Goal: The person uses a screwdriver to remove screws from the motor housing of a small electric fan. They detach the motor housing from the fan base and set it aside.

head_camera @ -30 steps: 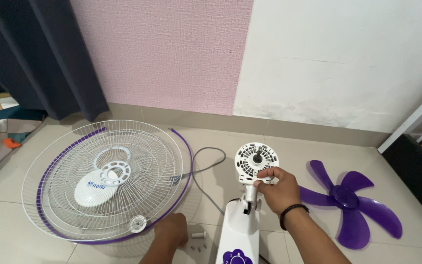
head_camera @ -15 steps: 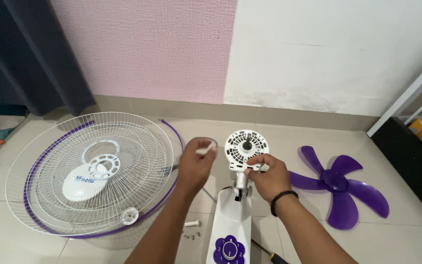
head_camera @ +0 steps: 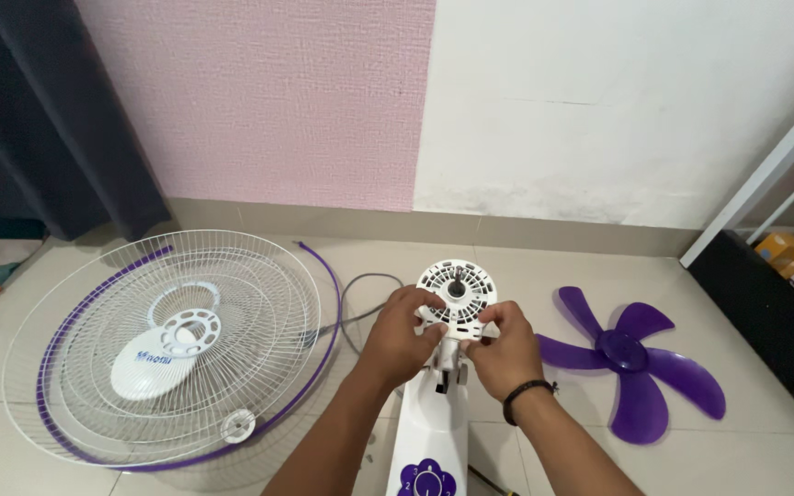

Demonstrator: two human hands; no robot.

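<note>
A white standing fan lies on the tiled floor with its round, vented motor head (head_camera: 458, 287) facing up and its white body (head_camera: 434, 418) running toward me. My left hand (head_camera: 403, 338) grips the head's lower left edge, fingers curled on it. My right hand (head_camera: 505, 349), with a black band on the wrist, pinches the head's lower right edge just above the neck. The two hands almost meet under the head. Whatever small part sits between my left fingers is hidden.
Two white wire grilles (head_camera: 172, 344) with a purple rim lie stacked on the left. A purple fan blade (head_camera: 631, 360) lies on the right. A grey cable (head_camera: 360, 292) curls behind the head. A dark curtain (head_camera: 39, 119) hangs far left; a black cabinet edge (head_camera: 774, 321) stands right.
My left hand picked up a small white part from the floor near the grilles, lifted it, and has now come onto the motor head. My right hand stayed at the head.
</note>
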